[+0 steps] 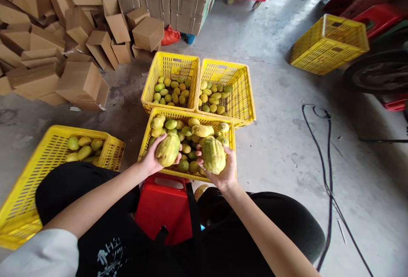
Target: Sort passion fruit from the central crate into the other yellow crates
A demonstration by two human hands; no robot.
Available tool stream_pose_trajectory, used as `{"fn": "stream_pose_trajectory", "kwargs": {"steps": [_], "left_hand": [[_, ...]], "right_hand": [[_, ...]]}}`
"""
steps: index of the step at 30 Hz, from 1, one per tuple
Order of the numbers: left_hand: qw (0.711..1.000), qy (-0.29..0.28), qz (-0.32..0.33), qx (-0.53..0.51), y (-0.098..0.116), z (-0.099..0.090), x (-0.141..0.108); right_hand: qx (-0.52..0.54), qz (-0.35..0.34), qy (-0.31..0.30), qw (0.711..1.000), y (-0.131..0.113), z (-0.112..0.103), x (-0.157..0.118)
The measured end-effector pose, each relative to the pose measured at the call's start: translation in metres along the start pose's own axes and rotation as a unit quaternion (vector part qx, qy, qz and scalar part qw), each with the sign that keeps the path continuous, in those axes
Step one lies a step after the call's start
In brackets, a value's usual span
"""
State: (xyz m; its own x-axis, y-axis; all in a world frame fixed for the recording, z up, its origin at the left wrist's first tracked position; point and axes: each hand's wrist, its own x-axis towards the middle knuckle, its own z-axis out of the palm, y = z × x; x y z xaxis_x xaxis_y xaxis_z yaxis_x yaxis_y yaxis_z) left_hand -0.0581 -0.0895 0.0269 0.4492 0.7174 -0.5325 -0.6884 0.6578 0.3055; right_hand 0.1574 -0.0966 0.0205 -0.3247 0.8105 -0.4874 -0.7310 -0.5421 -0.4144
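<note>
My left hand [153, 157] is wrapped round a large ridged yellow-green fruit [168, 150]. A similar ridged fruit [213, 155] rests in my right hand [228, 169], its fingers curled at the sides. Both fruits are held apart, side by side, over the near part of a yellow crate [233, 149]. That crate is filled with green and yellow fruits, among them a long bumpy one [201, 130] near the middle. My hands hide part of its contents.
Two yellow crates [145, 92] [250, 98] with smaller fruits stand just beyond. Another fruit crate [28, 183] is at the left, a red stool [164, 209] between my legs. Cardboard boxes [79, 81] lie back left; a black cable [330, 175] and yellow crate [321, 47] are right.
</note>
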Motion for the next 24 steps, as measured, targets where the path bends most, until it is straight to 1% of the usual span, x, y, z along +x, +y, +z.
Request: {"fn": "stream_pose_trajectory", "kwargs": {"steps": [2,7,10,12,16,19,24], "left_hand": [[1.0,-0.001,-0.001,0.015,-0.0007,-0.0009,-0.0009],[0.999,0.026,-0.007,0.025,-0.0035,0.0011,-0.0019],[0.999,0.04,-0.012,-0.003,-0.0042,0.003,-0.0023],[0.999,0.044,-0.011,-0.03,-0.0048,0.0026,-0.002],[0.997,0.04,-0.003,-0.06,-0.0064,-0.0011,0.0007],[0.998,0.045,0.007,-0.044,-0.0058,-0.0024,0.0019],[0.998,0.054,0.027,0.003,-0.0042,0.0009,-0.0007]], "right_hand": [[0.002,0.012,-0.006,1.0,0.0019,0.0009,-0.0004],[0.005,0.041,-0.002,0.999,0.0074,-0.0028,0.004],[0.004,0.048,0.012,0.999,0.0091,-0.0055,0.0056],[0.007,0.04,0.017,0.999,0.0091,-0.0058,0.0058],[0.008,0.026,-0.003,1.0,0.0071,-0.0038,0.0059],[0.008,0.029,-0.011,0.999,0.0053,-0.0028,0.005],[0.002,0.026,-0.016,1.0,0.0037,-0.004,0.002]]}}
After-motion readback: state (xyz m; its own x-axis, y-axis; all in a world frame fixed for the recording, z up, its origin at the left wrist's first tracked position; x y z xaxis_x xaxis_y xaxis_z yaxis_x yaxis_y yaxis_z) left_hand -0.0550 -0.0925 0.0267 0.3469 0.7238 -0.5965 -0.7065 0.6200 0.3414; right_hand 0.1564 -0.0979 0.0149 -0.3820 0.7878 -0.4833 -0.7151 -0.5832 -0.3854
